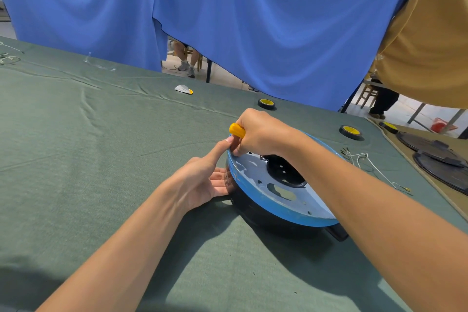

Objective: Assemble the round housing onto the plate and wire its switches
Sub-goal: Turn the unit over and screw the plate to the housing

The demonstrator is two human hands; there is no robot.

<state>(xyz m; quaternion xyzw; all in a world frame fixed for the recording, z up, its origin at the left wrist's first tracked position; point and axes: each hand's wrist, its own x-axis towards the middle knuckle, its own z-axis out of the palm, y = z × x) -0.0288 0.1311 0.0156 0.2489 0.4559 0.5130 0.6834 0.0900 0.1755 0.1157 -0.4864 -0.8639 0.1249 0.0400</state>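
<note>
Screwing stage, looks underway | right hand (258, 134) fisted round yellow screwdriver (236, 130) at plate (266, 206) rim, over black housing (253, 218) | left hand (202, 180) flat, index bracing | wires (364, 159) loose by table (101, 159) right edge, wiring seemingly pending

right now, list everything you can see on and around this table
plate: 1, grey with blue rim, on the housing
housing: 1, black, under the plate on the cloth
yellow-handled tool: 1, at the plate's far-left rim
tape rolls: 3, black with yellow cores, far right
wires: small bunch, white, right of the plate
dark discs: 2, right edge
white and yellow item: 1, far edge of the cloth
cloth: 1, green, covers the table
curtain: blue, behind the table
left hand: index finger touches the plate rim
right hand: grips the tool
</note>
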